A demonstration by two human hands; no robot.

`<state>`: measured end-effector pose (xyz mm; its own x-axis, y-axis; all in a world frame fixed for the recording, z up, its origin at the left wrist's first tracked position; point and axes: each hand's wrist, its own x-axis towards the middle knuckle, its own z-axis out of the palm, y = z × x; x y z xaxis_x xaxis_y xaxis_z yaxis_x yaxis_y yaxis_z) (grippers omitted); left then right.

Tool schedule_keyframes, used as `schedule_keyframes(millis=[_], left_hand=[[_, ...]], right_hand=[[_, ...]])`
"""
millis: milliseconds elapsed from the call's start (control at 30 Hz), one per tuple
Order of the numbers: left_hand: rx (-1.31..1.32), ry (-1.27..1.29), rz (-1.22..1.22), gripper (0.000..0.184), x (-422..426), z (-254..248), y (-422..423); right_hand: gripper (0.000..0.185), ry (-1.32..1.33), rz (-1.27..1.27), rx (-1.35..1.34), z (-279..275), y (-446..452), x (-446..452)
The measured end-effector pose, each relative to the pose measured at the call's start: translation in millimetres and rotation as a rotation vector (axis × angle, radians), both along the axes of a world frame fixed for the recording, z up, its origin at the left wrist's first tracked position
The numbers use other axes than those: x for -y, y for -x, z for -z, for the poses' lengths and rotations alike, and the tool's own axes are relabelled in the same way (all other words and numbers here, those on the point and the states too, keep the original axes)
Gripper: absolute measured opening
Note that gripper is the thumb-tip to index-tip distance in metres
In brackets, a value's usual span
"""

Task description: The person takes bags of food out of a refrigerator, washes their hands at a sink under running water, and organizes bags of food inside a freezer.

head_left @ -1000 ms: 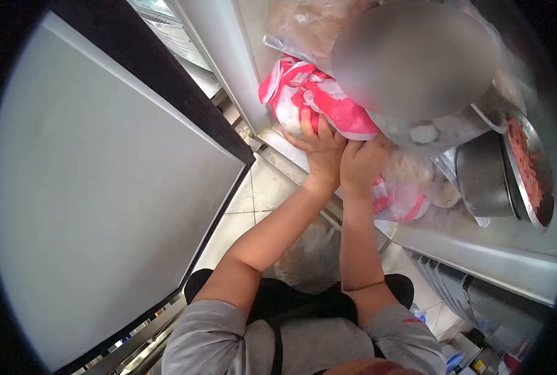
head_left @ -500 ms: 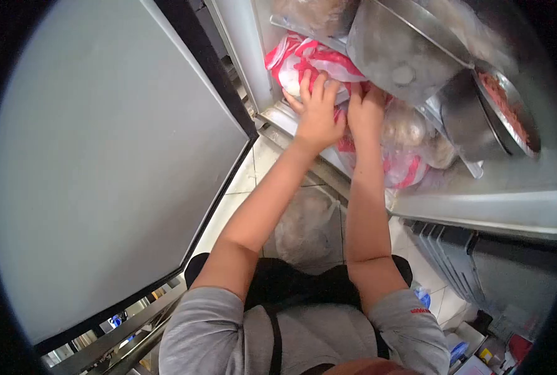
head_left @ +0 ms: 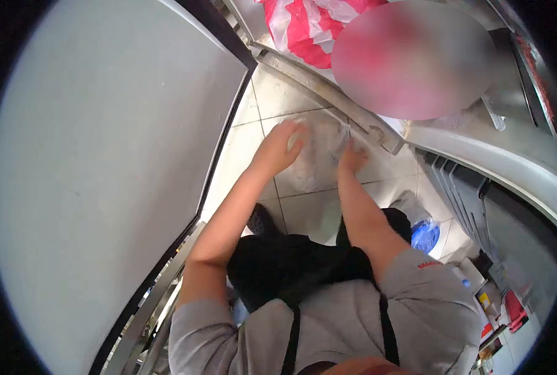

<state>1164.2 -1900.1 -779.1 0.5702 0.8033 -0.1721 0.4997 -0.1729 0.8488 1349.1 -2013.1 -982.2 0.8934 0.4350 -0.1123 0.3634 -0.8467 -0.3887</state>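
Observation:
A clear plastic bag [head_left: 316, 159] with pale contents I cannot make out rests on the tiled floor between my hands. At its left edge is my left hand [head_left: 281, 148], thumb apart from the curved fingers. My right hand [head_left: 353, 159] is at the bag's right side; motion smears its fingers, and whether they grip the plastic is unclear. Above both hands, a red-and-white striped plastic bag [head_left: 306, 31] lies inside the open cabinet, touched by neither hand.
A large grey door [head_left: 116, 156] stands open on the left. The cabinet's metal sill [head_left: 328, 94] crosses ahead of my hands. A blurred oval covers part of the interior. Near my right knee are a blue round item [head_left: 425, 235] and a grey slatted unit [head_left: 510, 219].
Both hands have left the striped bag in the cabinet and come down to the clear bag on the floor. The view has shifted, showing more floor.

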Motion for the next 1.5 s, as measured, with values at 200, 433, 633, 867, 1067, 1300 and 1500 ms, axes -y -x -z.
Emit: schedule_keyframes(millis=[200,433,633,867,1067,1300,1500], left_hand=[[-0.573,0.755,0.032,0.034,81,106,62],[0.033,0.868,-0.935,0.033,167,78,121],[0.34,1.039,-1.21,0.033,199,-9,97],[0.303,0.856,-1.098,0.05,146,-31,32],[0.586,0.279,-0.901,0.07,-46,32,-24],[0.156,-0.084,-0.83,0.038,-115,-3,-41],[1.327,0.311,-0.724,0.017,-103,-85,-48]], right_hand=[[0.055,-0.059,-0.2,-0.205,-6,19,1],[0.038,-0.287,0.174,-0.69,19,19,-9],[0.022,-0.365,0.685,-1.133,-40,17,1],[0.032,0.09,0.041,-0.811,35,-41,23],[0.027,0.039,-0.96,0.009,-62,-8,-35],[0.036,-0.294,-0.644,-1.147,-37,29,-90],[0.037,-1.051,-0.315,-1.11,-46,85,-119]])
